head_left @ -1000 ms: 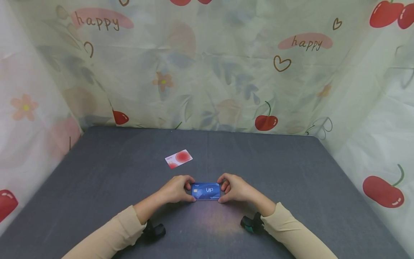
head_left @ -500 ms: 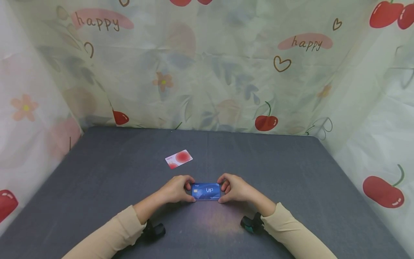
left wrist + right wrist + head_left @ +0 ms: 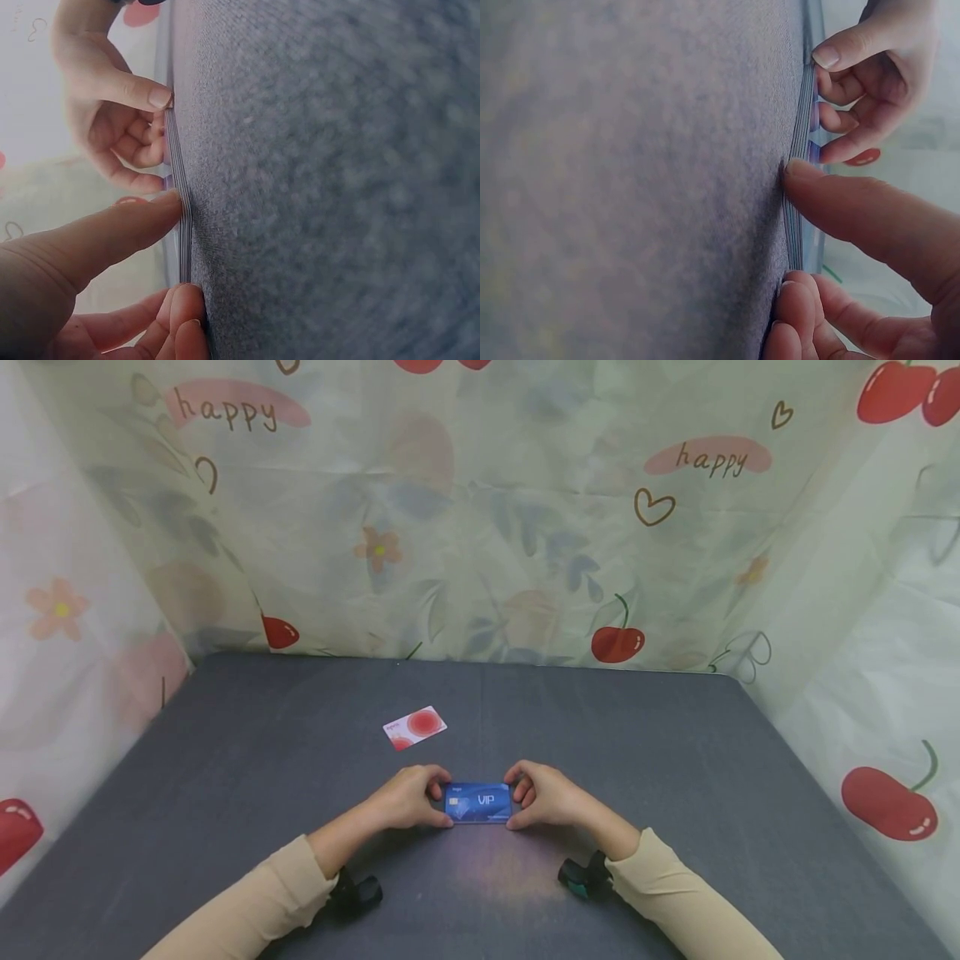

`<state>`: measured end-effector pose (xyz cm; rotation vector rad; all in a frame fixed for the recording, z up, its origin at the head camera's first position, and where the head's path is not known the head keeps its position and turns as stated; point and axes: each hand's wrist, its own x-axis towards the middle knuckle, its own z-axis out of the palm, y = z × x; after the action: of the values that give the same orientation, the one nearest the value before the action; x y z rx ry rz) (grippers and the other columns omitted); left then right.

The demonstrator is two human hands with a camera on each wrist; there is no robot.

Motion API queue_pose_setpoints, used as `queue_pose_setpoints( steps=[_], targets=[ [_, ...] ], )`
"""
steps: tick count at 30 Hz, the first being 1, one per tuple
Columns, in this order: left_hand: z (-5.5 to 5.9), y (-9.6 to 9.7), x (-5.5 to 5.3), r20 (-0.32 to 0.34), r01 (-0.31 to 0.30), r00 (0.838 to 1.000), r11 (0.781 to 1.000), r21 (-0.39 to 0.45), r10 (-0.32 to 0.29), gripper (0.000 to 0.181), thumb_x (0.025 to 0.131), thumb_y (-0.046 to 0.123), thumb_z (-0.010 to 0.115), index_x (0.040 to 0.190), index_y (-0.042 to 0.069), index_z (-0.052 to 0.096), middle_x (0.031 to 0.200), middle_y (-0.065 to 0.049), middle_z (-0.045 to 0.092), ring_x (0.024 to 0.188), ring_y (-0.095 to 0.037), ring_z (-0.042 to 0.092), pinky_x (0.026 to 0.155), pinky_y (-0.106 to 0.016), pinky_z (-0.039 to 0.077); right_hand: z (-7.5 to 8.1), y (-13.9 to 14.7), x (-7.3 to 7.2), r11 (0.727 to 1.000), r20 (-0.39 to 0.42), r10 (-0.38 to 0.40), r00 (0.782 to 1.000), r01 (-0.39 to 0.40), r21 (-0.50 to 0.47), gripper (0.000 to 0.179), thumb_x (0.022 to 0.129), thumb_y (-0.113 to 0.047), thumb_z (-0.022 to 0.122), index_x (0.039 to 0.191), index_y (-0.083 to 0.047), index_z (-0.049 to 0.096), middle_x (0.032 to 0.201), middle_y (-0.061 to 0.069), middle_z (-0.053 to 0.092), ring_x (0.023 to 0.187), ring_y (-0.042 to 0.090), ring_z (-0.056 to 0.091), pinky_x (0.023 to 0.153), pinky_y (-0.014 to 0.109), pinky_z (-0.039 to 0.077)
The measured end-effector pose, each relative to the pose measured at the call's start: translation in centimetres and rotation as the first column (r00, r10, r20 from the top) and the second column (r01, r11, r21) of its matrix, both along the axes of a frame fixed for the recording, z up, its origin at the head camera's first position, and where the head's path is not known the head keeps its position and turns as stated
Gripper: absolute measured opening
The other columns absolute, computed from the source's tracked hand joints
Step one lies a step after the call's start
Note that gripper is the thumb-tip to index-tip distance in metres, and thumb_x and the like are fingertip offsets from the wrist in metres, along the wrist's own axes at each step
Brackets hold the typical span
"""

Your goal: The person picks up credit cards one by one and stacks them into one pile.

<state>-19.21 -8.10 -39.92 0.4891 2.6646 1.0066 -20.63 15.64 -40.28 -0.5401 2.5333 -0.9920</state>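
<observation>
A stack of cards lies flat on the dark table, its top one a blue VIP card (image 3: 477, 804). Both wrist views show the stack's layered edge (image 3: 184, 251). On the left side my left hand (image 3: 408, 797) pinches the stack by its short end, thumb at the near corner and fingers at the far corner. My right hand (image 3: 551, 795) grips the opposite end in the same way. Beyond the stack, slightly left, a pink and white card (image 3: 415, 728) with red circles lies tilted, touched by neither hand. The number of cards is too fine to tell.
The dark grey tabletop (image 3: 637, 735) extends around the hands. A patterned curtain (image 3: 480, 527) with cherries and "happy" lettering encloses the back and sides. A black wrist device (image 3: 360, 896) sits under the left forearm, another device (image 3: 581, 878) under the right.
</observation>
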Motion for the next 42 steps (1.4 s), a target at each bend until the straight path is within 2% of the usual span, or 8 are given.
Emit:
queue_pose_setpoints(
  steps=[8,16,24,27,36,42],
  targets=[
    [-0.2,-0.4,-0.1,0.008,0.004,1.0,1.0,0.026,-0.004,0.054,0.065,0.017,0.08,0.112,0.002,0.058,0.082,-0.005,0.055,0.071,-0.013,0.048,0.061,-0.023,0.041,0.3,0.1,-0.2,1.0,0.027,0.01,1.0,-0.01,-0.008,0.053,0.065,-0.015,0.08,0.109,-0.004,0.053,0.084,0.006,0.055,0.071,0.013,0.053,0.064,0.024,0.045],
    [0.1,-1.0,-0.3,-0.026,0.029,0.999,0.998,0.054,-0.027,0.054,0.066,0.016,0.08,0.112,-0.001,0.057,0.082,-0.007,0.057,0.061,-0.01,0.049,0.057,-0.021,0.042,0.7,0.2,-0.5,0.999,0.042,0.024,0.999,-0.023,-0.037,0.051,0.067,-0.015,0.079,0.109,-0.003,0.053,0.086,0.008,0.057,0.072,0.013,0.056,0.064,0.024,0.046],
    [0.3,-1.3,-0.4,0.012,-0.014,1.0,0.998,0.068,0.013,0.055,0.066,0.017,0.079,0.113,0.0,0.056,0.084,-0.006,0.057,0.063,-0.011,0.052,0.058,-0.022,0.043,0.9,0.2,-0.8,0.998,0.023,0.028,0.999,-0.026,-0.055,0.046,0.072,-0.019,0.075,0.109,-0.003,0.053,0.087,0.008,0.058,0.073,0.013,0.056,0.065,0.025,0.046],
    [0.4,-1.5,-0.5,0.008,-0.017,1.0,0.997,0.08,0.017,0.055,0.066,0.017,0.079,0.113,0.0,0.056,0.084,-0.007,0.057,0.063,-0.01,0.053,0.058,-0.022,0.044,1.1,0.1,-0.9,0.998,0.018,0.033,0.999,-0.032,-0.061,0.045,0.074,-0.02,0.073,0.11,-0.002,0.053,0.088,0.009,0.059,0.072,0.013,0.055,0.064,0.026,0.046],
    [0.7,-2.1,-0.8,-0.017,-0.045,0.999,0.995,0.087,0.046,0.052,0.069,0.017,0.077,0.113,0.001,0.057,0.085,-0.007,0.058,0.063,-0.01,0.053,0.056,-0.022,0.043,1.6,-0.4,-1.2,0.998,-0.032,0.034,0.999,-0.036,-0.06,0.042,0.077,-0.022,0.071,0.11,-0.002,0.054,0.087,0.006,0.058,0.074,0.013,0.057,0.066,0.025,0.047],
    [0.7,-2.9,-1.1,-0.1,-0.016,0.995,0.993,0.119,0.028,0.05,0.068,0.015,0.077,0.11,-0.003,0.057,0.084,-0.013,0.06,0.062,-0.009,0.056,0.057,-0.022,0.044,1.7,-0.8,-1.7,0.996,-0.078,0.06,0.995,-0.065,-0.056,0.041,0.078,-0.023,0.07,0.11,-0.001,0.054,0.088,0.007,0.06,0.076,0.014,0.059,0.066,0.024,0.047]
  ],
)
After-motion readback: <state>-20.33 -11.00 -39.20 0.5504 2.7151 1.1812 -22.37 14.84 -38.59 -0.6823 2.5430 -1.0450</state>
